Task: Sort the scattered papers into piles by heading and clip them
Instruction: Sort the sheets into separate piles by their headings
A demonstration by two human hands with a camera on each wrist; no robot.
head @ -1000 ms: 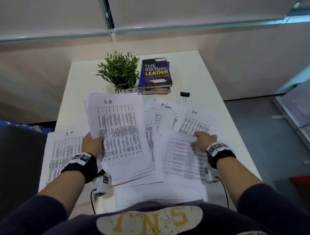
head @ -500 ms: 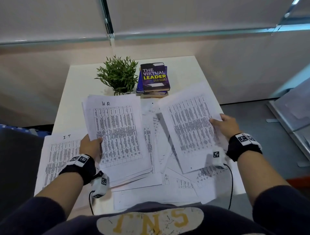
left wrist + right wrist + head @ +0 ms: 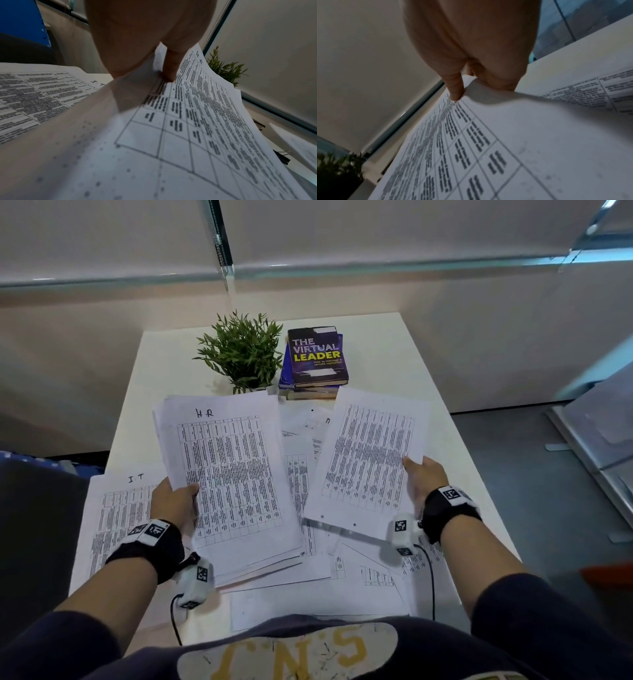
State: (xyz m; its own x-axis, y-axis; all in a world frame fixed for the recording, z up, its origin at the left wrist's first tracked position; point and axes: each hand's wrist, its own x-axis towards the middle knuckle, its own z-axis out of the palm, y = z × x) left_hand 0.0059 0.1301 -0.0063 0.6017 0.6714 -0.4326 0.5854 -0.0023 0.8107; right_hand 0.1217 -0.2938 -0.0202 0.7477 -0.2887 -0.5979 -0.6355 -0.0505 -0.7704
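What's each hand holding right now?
Left hand: grips the HR stack, thumb on top.
Right hand: pinches a single sheet, lifted off the table.

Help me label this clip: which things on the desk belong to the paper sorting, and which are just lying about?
Part of the job:
- HR stack, gripped by the left hand
- loose sheet, held by the right hand
- IT pile
- scattered papers
- binder clip

Just lying about:
- potted plant
- stacked books
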